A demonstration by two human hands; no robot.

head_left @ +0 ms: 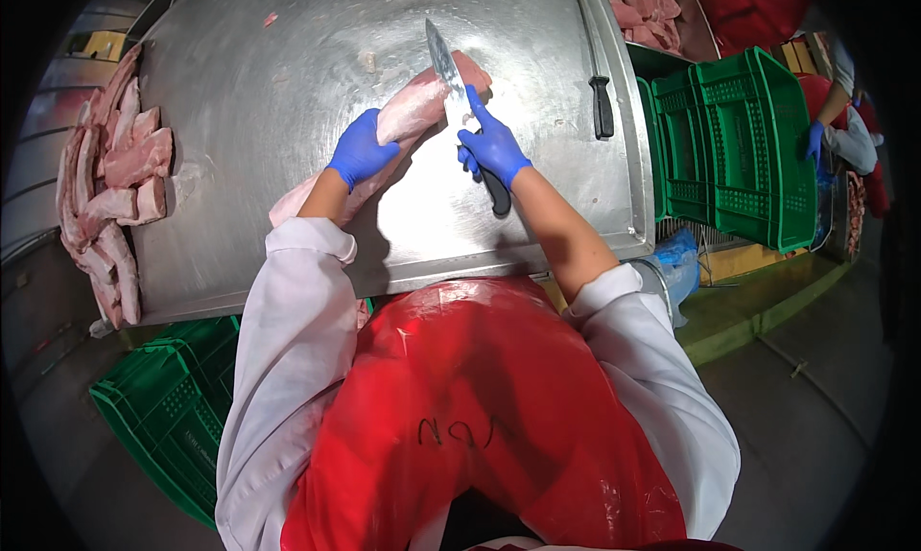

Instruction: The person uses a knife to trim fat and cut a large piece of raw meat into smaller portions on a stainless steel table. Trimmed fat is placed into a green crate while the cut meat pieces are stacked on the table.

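A long pale-pink piece of meat point(414, 108) lies slantwise across the steel table, its far end toward the right. My left hand point(362, 151), in a blue glove, is closed on the meat near its middle. In my blue-gloved right hand point(492, 143) is a knife point(444, 62) with a black handle, the index finger stretched along the blade. The blade points away from me and lies over the far part of the meat. Whether its edge is cutting in, I cannot tell.
Cut meat strips and chunks point(125, 177) are heaped at the table's point(240, 71) left edge. A second black-handled knife point(602, 105) lies at the right. Green crates point(729, 148) stand beyond the right edge, another crate point(182, 407) below left. At far right is another person's gloved hand point(814, 142).
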